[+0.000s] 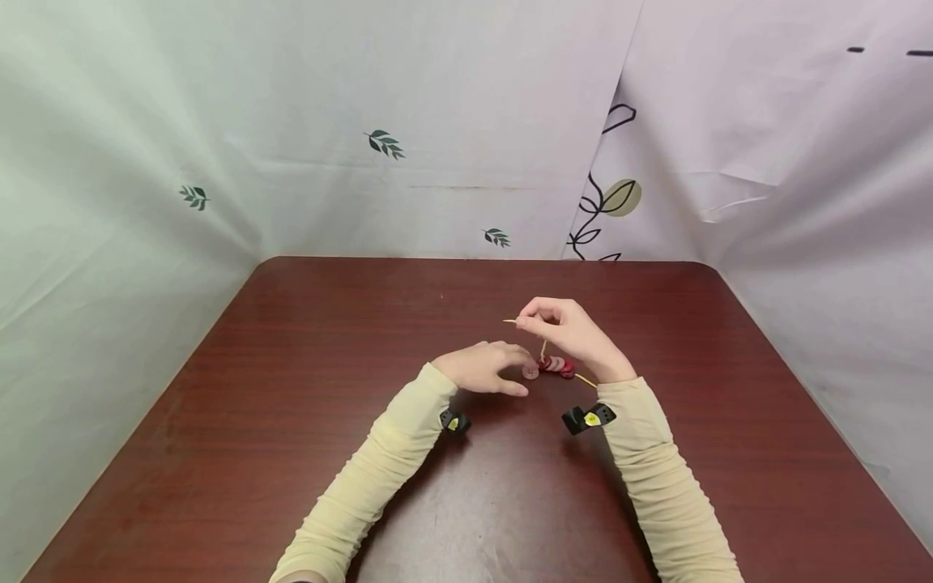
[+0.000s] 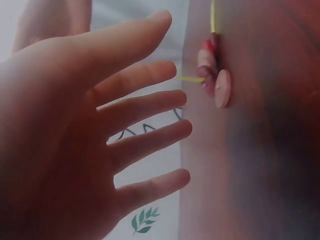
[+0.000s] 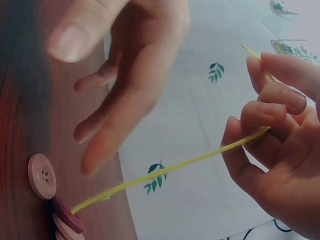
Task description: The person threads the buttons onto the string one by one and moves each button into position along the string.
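Observation:
My right hand [image 1: 576, 332] is raised over the table and pinches a yellow string [image 3: 165, 171] near its tip, between thumb and index finger. The string runs down to a row of red and pink buttons [image 1: 557, 365] threaded on it, resting on the tabletop. Beside the row's left end is a loose pink button [image 3: 42, 176] with small holes. My left hand [image 1: 487, 368] hovers just left of that button, fingers spread and fairly straight. Nothing lies between its fingers and thumb [image 2: 155, 27] in the left wrist view.
A dark red-brown wooden table [image 1: 291, 364] extends on all sides of the hands. White sheeting [image 1: 437, 97] with leaf prints hangs behind it and along both sides. Black wrist cameras [image 1: 455, 421] sit under both forearms.

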The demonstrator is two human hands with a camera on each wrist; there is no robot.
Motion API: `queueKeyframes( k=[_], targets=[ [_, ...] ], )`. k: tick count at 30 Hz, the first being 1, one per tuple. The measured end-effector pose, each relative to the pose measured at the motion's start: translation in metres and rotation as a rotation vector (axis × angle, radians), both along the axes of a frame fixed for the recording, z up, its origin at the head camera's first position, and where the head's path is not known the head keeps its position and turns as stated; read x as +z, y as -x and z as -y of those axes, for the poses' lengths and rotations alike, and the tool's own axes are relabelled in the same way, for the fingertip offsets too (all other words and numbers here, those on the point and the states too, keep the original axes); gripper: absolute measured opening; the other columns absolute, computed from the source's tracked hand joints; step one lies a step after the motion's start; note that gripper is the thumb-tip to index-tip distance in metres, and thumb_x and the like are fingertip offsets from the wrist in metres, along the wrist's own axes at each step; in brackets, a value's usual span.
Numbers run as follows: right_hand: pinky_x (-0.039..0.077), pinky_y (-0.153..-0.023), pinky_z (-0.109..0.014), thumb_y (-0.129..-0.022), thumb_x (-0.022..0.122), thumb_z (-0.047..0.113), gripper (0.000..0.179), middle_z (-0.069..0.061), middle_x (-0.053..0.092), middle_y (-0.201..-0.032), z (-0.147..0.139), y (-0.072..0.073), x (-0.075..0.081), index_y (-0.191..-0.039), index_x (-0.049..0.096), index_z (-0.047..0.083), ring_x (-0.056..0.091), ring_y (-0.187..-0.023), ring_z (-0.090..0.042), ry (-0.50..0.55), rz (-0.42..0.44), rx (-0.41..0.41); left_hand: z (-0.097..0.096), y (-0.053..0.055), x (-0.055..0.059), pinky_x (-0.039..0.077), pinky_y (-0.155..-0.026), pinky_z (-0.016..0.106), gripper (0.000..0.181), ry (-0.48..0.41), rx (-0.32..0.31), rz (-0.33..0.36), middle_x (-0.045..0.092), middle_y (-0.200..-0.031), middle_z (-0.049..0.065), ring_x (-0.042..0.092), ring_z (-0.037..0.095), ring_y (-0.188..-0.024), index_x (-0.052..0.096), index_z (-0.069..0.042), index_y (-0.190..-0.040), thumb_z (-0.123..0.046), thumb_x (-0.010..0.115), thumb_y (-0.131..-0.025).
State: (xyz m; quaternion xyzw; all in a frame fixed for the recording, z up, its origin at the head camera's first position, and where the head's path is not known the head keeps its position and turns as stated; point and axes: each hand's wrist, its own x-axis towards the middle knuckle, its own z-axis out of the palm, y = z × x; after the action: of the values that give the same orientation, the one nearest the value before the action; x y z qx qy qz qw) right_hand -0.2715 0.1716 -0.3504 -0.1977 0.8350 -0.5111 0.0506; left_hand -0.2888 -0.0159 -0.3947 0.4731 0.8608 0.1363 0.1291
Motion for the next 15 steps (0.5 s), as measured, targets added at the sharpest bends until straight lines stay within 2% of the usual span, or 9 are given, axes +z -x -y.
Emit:
queueKeyframes(
  k=[5, 8, 12, 15],
  targets=[
    [0.055, -0.065, -0.041, -0.094, 0.064, 0.023, 0.019, 0.006, 0.061, -0.067, -0.001, 0.002, -0.001, -0.098, 0.067, 0.005, 0.061, -0.064, -0.028, -0.017, 0.013, 0.012, -0.006, -0.008, -0.004, 0.033, -0.110, 0.053, 0.052, 0.109, 0.004, 0.024, 0.039, -0.154, 0.001, 0.035, 0.022, -0.142, 0.052, -0.022, -0.140, -0.041, 0.061, -0.093],
    [0.055, -0.066, -0.041, -0.094, 0.064, 0.025, 0.019, 0.005, 0.061, -0.068, -0.002, 0.002, -0.002, -0.097, 0.068, 0.007, 0.061, -0.067, -0.035, -0.028, 0.017, 0.015, -0.009, -0.011, -0.005, 0.030, -0.112, 0.055, 0.054, 0.155, 0.014, 0.025, 0.032, -0.158, 0.002, 0.030, 0.022, -0.146, 0.049, -0.024, -0.142, -0.043, 0.060, -0.093],
    [0.055, -0.066, -0.042, -0.094, 0.063, 0.026, 0.018, 0.004, 0.061, -0.069, -0.002, 0.002, -0.001, -0.097, 0.068, 0.009, 0.060, -0.069, -0.037, -0.038, 0.019, 0.013, -0.012, -0.013, -0.006, 0.029, -0.113, 0.051, 0.055, 0.187, 0.028, 0.023, 0.029, -0.160, 0.002, 0.027, 0.021, -0.147, 0.048, -0.024, -0.143, -0.044, 0.060, -0.093],
    [0.055, -0.067, -0.042, -0.094, 0.063, 0.026, 0.018, 0.004, 0.061, -0.069, -0.002, 0.002, -0.001, -0.096, 0.068, 0.009, 0.060, -0.068, -0.033, -0.047, 0.016, 0.016, -0.012, -0.013, -0.008, 0.030, -0.112, 0.049, 0.055, 0.193, 0.041, 0.022, 0.029, -0.160, 0.003, 0.027, 0.021, -0.146, 0.048, -0.023, -0.143, -0.044, 0.060, -0.093]
  ],
)
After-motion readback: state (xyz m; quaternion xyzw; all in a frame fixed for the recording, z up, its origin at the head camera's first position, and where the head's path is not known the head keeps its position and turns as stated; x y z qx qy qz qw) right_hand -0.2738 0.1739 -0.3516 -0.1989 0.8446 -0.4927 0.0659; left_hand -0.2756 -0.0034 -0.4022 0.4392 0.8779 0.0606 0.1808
